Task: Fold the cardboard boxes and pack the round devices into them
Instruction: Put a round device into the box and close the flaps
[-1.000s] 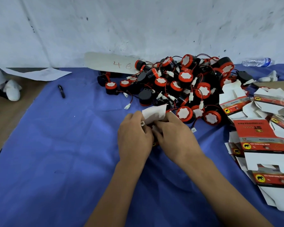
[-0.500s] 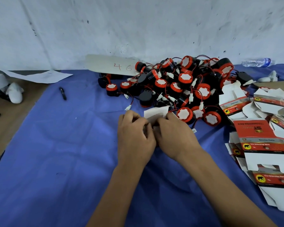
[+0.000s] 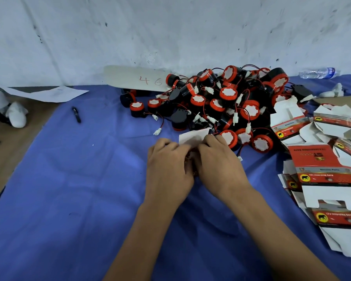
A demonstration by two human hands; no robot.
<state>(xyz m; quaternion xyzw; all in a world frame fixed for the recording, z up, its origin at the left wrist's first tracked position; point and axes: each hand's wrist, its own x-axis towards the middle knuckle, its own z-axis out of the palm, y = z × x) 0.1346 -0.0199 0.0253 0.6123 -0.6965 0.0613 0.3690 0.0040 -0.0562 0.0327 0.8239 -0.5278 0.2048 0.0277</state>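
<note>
My left hand (image 3: 168, 169) and my right hand (image 3: 217, 165) sit side by side on the blue cloth, both gripping one small cardboard box. Only the box's white flap (image 3: 193, 136) sticks out above my fingers; the rest is hidden under my hands. Just beyond them lies a heap of round black devices with red rims (image 3: 227, 104), trailing red wires and white plugs. A stack of flat red-and-white box blanks (image 3: 320, 175) lies at the right.
The blue cloth (image 3: 69, 189) covers the table up to a white wall. A black pen (image 3: 76, 115) lies at the left. A grey card marked 46 (image 3: 136, 79) leans at the back. A water bottle (image 3: 318, 73) lies far right, white paper (image 3: 49, 94) far left.
My hands have closed tighter over the box and lowered it toward the cloth. The white flap has bent further down and less of it shows.
</note>
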